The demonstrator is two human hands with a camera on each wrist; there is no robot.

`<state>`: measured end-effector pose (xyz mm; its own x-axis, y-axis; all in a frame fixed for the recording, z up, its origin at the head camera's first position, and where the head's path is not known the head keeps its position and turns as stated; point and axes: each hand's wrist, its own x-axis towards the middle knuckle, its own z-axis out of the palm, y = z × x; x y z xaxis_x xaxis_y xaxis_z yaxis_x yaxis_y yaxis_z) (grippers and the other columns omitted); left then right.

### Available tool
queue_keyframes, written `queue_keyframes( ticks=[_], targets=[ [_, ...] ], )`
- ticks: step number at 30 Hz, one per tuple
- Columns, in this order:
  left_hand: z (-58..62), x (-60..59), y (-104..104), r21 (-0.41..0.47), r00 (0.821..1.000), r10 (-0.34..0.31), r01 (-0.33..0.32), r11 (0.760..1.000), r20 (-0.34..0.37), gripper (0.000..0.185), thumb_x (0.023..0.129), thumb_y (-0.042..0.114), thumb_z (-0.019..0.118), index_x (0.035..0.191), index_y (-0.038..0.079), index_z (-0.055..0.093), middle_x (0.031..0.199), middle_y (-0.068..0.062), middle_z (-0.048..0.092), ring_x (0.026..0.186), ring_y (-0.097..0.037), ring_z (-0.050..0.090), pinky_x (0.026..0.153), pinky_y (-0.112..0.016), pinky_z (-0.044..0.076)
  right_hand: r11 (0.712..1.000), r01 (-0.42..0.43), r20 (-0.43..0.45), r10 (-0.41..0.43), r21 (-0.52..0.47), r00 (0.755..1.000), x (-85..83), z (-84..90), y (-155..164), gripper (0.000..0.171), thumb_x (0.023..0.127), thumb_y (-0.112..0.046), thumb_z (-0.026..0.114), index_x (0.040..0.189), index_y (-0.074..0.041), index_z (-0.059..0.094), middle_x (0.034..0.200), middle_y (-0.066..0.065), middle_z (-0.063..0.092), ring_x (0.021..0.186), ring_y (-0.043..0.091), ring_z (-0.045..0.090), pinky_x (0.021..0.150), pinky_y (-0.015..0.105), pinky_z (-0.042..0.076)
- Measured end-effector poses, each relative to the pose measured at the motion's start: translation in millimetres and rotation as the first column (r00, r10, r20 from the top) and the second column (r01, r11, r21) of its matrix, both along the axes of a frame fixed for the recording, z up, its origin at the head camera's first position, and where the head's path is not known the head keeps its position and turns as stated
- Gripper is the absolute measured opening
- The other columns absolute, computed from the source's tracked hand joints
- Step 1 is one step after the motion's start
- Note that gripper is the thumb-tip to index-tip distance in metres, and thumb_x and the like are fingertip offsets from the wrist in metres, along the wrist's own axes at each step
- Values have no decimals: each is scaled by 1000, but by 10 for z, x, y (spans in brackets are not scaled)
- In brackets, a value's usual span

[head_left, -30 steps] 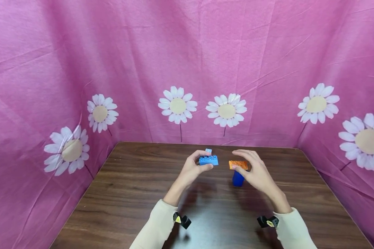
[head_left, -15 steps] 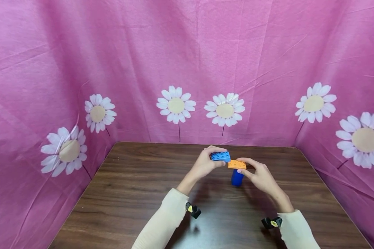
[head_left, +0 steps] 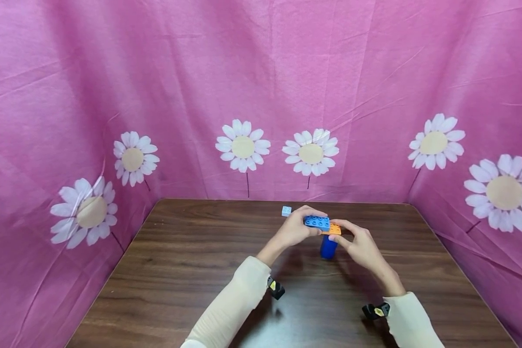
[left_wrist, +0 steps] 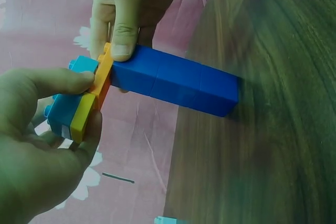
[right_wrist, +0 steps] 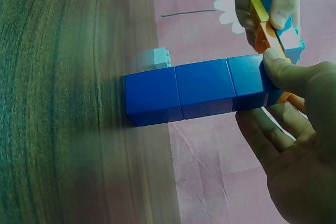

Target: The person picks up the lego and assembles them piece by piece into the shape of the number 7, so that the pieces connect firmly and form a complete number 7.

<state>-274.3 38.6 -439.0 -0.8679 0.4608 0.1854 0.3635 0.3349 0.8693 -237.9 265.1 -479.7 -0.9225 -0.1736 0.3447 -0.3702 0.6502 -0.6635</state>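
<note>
A dark blue tower of bricks (head_left: 328, 247) stands on the wooden table (head_left: 200, 270) with an orange plate (head_left: 336, 230) on its top. My left hand (head_left: 306, 223) grips a light blue brick (head_left: 316, 222) and holds it against the plate's left part. My right hand (head_left: 340, 232) pinches the plate at the tower's top. In the left wrist view the left hand (left_wrist: 86, 103) clamps the light blue brick (left_wrist: 63, 114) to the orange plate (left_wrist: 100, 85). In the right wrist view the right hand (right_wrist: 265, 90) has its thumb on the tower (right_wrist: 189, 90) by the plate (right_wrist: 268, 38).
A small pale blue brick (head_left: 286, 210) lies on the table behind my left hand, also in the right wrist view as the pale brick (right_wrist: 161, 57). Pink cloth with daisies (head_left: 243, 145) walls in the table at the back and both sides.
My left hand has carried the light blue brick to the right, from apart onto the orange plate. The right hand stayed at the tower. The small pale brick shows again.
</note>
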Motion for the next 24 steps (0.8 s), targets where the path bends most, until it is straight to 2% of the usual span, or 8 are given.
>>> queue_keyframes(
  ticks=[4, 11, 13, 15, 17, 20, 22, 24],
  targets=[
    [9, -6, -6, -15, 1000, -9, 10, 1000, 23, 40, 93, 12, 83, 132, 20, 76, 129, -2, 68, 105, -8, 60, 90, -22, 54, 1000, 1, -1, -1, -2, 1000, -2, 1, 2, 40, 100, -20, 77, 137, -9, 69, 130, 17, 75, 120, 35, 68, 96, 62, 57],
    [30, -17, 84, 28, 995, 28, -31, 999, 101, 31, 104, 44, 69, 123, 22, 74, 121, 2, 73, 96, -11, 64, 79, -28, 56, 1000, -6, -9, 6, -13, 1000, 4, -9, 11, 41, 100, -20, 77, 138, -8, 68, 132, 21, 73, 125, 42, 65, 100, 67, 53],
    [17, -51, 111, 53, 991, 29, -36, 998, 130, 28, 103, 42, 70, 119, 20, 75, 117, 2, 74, 94, -10, 64, 79, -30, 58, 1000, -6, -17, 6, -10, 1000, 3, -10, 9, 41, 100, -20, 77, 137, -7, 69, 132, 21, 73, 124, 41, 66, 99, 67, 54],
    [2, -92, 129, 109, 979, 1, -24, 994, 203, 26, 102, 37, 73, 117, 16, 75, 113, 0, 73, 90, -9, 67, 80, -32, 62, 1000, -7, -25, 6, -6, 1000, -2, -10, 8, 41, 99, -19, 77, 137, -6, 69, 130, 20, 74, 122, 40, 67, 99, 65, 55],
    [-15, -132, 133, 193, 947, -57, -5, 981, 316, 27, 101, 33, 75, 118, 12, 73, 110, -3, 72, 87, -11, 70, 84, -39, 65, 1000, -6, -31, 6, -1, 999, -2, -4, 8, 40, 99, -18, 77, 136, -6, 69, 130, 20, 74, 121, 40, 67, 98, 64, 55],
    [-43, -172, 126, 310, 868, -155, 1, 951, 471, 29, 100, 29, 77, 120, 8, 70, 104, -8, 72, 80, -18, 75, 91, -51, 62, 1000, -10, -27, 10, -6, 1000, 4, 3, 8, 40, 99, -17, 77, 137, -5, 69, 131, 21, 73, 123, 41, 67, 98, 65, 55],
    [-57, -187, 118, 350, 826, -195, -3, 937, 529, 29, 101, 28, 76, 119, 8, 68, 100, -9, 73, 77, -19, 76, 96, -57, 57, 1000, -15, -21, 14, -11, 1000, 9, 10, 8, 40, 100, -17, 76, 137, -5, 68, 133, 22, 72, 125, 43, 66, 99, 67, 55],
    [-65, -194, 113, 361, 812, -210, -1, 933, 545, 27, 101, 28, 76, 116, 8, 68, 95, -10, 73, 75, -19, 76, 100, -58, 54, 1000, -18, -16, 18, -16, 1000, 11, 17, 6, 40, 100, -17, 76, 137, -5, 68, 134, 22, 72, 125, 43, 66, 98, 66, 55]
  ],
)
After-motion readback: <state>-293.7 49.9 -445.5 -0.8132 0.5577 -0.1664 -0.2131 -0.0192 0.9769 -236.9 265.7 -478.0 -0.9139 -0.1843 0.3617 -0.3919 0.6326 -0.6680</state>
